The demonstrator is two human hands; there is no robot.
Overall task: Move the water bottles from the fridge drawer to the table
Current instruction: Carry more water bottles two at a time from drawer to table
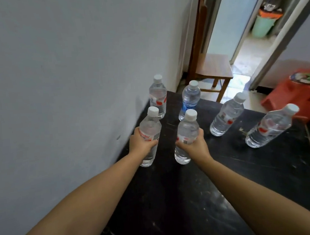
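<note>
Two full water bottles are in hand above the dark counter point(230, 176). The left hand point(140, 144) wraps round the label band of the left bottle point(150, 136); the right hand point(194, 144) wraps round the middle of the right bottle point(186, 135). Both bottles stand upright, their bases at or just over the counter; I cannot tell whether they touch it. Full to the neck, they are likely fairly heavy, with thin walls that give under a squeeze and may be slick if cold. The mid-body hold suits them. Behind stand four more bottles point(225, 116), one with a blue label point(189, 100), near the wall point(71, 68).
</note>
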